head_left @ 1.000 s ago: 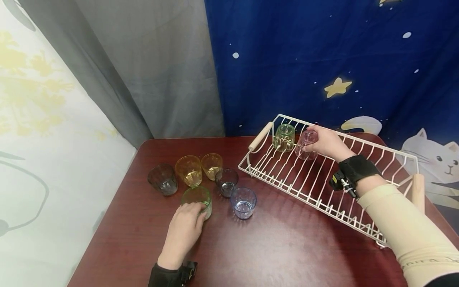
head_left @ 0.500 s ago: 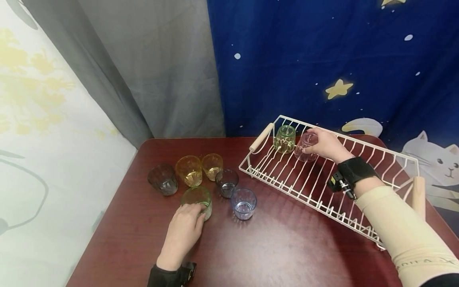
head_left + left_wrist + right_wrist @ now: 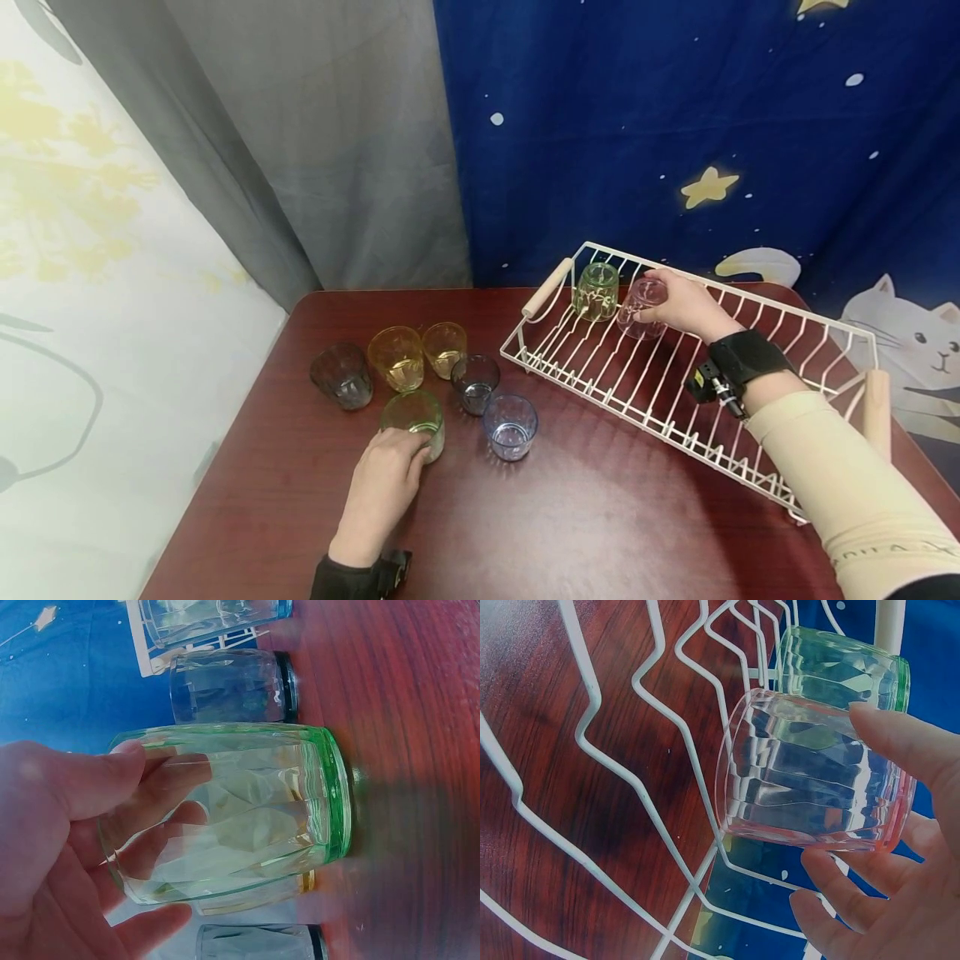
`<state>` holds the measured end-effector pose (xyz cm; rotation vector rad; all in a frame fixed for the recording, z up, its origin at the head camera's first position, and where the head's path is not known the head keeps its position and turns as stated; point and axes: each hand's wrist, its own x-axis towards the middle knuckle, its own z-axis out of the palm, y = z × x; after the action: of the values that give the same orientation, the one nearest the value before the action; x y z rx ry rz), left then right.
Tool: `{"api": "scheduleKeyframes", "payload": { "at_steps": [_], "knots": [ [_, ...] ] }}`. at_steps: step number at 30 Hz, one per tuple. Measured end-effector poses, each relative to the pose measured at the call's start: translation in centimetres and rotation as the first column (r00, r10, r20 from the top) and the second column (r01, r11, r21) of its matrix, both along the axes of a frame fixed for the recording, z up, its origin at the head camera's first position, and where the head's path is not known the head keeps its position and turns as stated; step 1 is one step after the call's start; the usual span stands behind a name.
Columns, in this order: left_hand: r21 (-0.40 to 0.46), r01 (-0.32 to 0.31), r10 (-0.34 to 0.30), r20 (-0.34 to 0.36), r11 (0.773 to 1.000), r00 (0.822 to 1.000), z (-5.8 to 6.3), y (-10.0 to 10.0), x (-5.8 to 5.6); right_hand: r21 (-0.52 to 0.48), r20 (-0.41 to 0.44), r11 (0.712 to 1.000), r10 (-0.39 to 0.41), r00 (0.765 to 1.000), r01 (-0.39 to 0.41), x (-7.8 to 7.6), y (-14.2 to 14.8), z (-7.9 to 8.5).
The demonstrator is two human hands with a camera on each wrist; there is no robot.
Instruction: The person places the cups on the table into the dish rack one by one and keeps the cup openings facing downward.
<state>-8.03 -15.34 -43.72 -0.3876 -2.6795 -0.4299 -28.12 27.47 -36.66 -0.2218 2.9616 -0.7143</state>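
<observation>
W/ our R hand [image 3: 684, 307] we're clamping the pink glass [image 3: 802, 772] by its raised base: it's tilting little, axis approx. vertical, mouth facing down over the wires at the far L part of the rack [image 3: 664, 428], just beside an inverted green glass [image 3: 597, 292] (can't tell if touching). Our L hand [image 3: 386, 471], farther from the rack, is pinching the rim of a light-green glass [image 3: 247, 810] standing upright L of it. The rack's holding 2 glasses; L of it 2 amber glasses [image 3: 396, 362], 2 smoky glasses [image 3: 476, 387] & a blue glass [image 3: 512, 429] are standing mouth-up.
</observation>
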Motion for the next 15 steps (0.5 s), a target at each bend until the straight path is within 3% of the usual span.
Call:
{"api": "scheduleKeyframes", "payload": {
  "at_steps": [8,15],
  "knots": [
    [-0.014,-0.017,0.015,-0.085,1.000,0.996,-0.3,0.0,0.0,-0.003,0.029,1.000,-0.014,0.999,0.014,0.3,-0.2,0.3],
    [-0.012,-0.042,0.039,-0.173,0.999,0.984,-0.2,-0.1,-0.1,-0.045,0.005,0.997,-0.068,0.998,0.068,1.0,-1.2,1.9]
  ]
}}
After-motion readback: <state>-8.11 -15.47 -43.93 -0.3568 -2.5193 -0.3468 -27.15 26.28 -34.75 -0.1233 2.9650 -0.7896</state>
